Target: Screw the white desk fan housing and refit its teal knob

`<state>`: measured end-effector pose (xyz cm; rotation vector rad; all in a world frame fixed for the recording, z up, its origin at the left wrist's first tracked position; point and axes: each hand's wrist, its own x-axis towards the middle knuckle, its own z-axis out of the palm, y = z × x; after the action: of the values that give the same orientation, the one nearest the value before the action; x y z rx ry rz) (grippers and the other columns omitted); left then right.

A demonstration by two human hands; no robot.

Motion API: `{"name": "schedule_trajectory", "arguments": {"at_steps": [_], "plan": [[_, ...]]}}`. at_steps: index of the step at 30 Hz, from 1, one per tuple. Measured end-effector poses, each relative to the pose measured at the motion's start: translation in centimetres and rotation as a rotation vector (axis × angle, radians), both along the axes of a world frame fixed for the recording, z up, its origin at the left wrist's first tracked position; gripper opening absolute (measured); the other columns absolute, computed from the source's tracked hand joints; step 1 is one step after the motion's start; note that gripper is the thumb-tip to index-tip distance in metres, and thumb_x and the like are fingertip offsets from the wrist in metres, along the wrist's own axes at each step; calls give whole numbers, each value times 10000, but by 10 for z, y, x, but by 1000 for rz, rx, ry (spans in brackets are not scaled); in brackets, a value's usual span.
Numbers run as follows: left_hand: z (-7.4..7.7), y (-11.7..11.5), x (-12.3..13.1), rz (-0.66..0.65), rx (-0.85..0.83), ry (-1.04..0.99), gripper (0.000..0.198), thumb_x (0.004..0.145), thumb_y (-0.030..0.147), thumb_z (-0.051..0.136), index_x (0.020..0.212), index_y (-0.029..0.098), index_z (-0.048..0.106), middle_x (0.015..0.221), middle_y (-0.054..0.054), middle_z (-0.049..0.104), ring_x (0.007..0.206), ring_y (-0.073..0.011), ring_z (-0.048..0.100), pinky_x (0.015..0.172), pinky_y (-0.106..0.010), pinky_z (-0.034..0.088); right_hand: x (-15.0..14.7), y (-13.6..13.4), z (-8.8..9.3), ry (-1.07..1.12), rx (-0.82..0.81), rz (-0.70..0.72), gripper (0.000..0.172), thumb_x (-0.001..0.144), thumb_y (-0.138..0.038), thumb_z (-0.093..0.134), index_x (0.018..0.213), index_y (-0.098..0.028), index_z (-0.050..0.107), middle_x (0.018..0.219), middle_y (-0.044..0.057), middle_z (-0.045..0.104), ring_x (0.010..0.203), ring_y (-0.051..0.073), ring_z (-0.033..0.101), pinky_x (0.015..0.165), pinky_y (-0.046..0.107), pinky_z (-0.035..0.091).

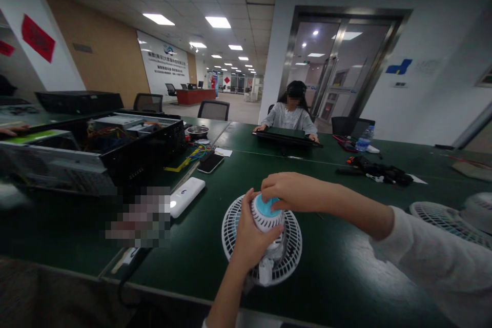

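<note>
On a dark green workbench [326, 287], seen from the head camera, a small white desk fan [235, 228] sits at about 12 o'clock, close in front of the body. Its round grille appears to lie flat on the tabletop, with a ribbed motor housing [265, 220] rising from the middle. The left hand [251, 243], coming up from 6 o'clock, curls around the side of the housing in a narrow, firm hold. The right hand [290, 192], reaching in from 3 o'clock out of a white knit sleeve [430, 261], cups over a blue cap [268, 206] on top, its fingers closed down onto it. The step in hand reads as a two-handed hold on cap and housing together; any further move there would call for the left hand to keep the housing steady.

A second white fan [442, 215] lies at 3 o'clock. A white power bank [187, 197] and a smartphone [210, 164] sit at 11 o'clock, beside an open computer case [96, 154] at 10 o'clock. A water bottle [364, 139] stands at 1 o'clock. Farther off at 12 o'clock, a co-worker [290, 115] sits behind a dark laptop [286, 136], with both hands at its edges.
</note>
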<state>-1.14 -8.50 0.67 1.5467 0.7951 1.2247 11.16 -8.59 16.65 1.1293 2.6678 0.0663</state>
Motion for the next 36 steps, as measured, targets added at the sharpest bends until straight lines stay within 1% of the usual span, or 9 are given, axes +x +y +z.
{"name": "schedule_trajectory", "arguments": {"at_steps": [10,13,15,20,22,24,27,32,36], "plan": [[5,-2,-1,-1,-29,-6,830,640,269,729,1326,229,264,1305,-94,424,1181,-282,456,996,-434,360,-9,-5,4,-101,63,-61,177,813,-222,601,957,-131,648,965,95,654,887,222,615,738,313,444],[4,-1,-1,4,-2,5,828,643,274,731,1327,227,267,1301,-91,435,1192,-282,447,1006,-432,347,-12,-7,0,-89,90,-94,181,822,-223,580,976,-141,629,950,99,664,887,245,624,730,332,447],[4,-1,-1,15,14,-1,820,632,262,737,1315,224,284,1294,-88,446,1200,-281,441,1017,-433,336,-16,-7,-6,-78,101,-165,181,849,-205,523,995,-138,608,927,112,673,866,256,637,708,341,448],[4,-1,0,5,21,-17,765,637,222,729,1278,229,313,1285,-76,450,1196,-264,445,1019,-418,340,-27,-7,-26,-6,152,-451,285,883,-175,380,1135,-95,485,845,152,677,786,271,657,602,324,438],[4,0,0,6,21,-15,784,638,218,729,1290,233,296,1289,-72,448,1197,-258,443,1019,-414,340,-29,-7,-28,36,160,-545,292,883,-180,357,1139,-87,462,857,157,672,769,267,656,561,306,427],[2,0,0,10,20,-18,801,636,223,730,1302,230,285,1294,-73,447,1196,-258,445,1016,-411,344,-26,-8,-24,72,131,-573,269,901,-224,339,1097,-115,488,873,136,670,740,239,652,535,283,416],[1,1,0,26,37,-16,792,627,238,734,1296,218,311,1295,-82,450,1206,-270,438,1026,-420,331,-17,-11,-12,110,57,-486,234,902,-238,368,1043,-178,546,883,77,664,756,191,634,591,268,425],[3,0,0,11,-3,-3,810,626,256,731,1307,217,294,1310,-91,432,1219,-278,427,1025,-426,330,-1,-9,-1,91,-1,-141,270,788,-125,576,1047,-188,618,1131,96,579,1020,224,540,812,330,419],[4,-1,-1,2,-21,16,823,632,272,726,1320,221,277,1309,-92,429,1206,-281,439,1019,-425,337,1,-3,-4,-25,59,-31,165,810,-209,602,953,-140,649,986,96,644,948,224,553,794,342,422]]}}
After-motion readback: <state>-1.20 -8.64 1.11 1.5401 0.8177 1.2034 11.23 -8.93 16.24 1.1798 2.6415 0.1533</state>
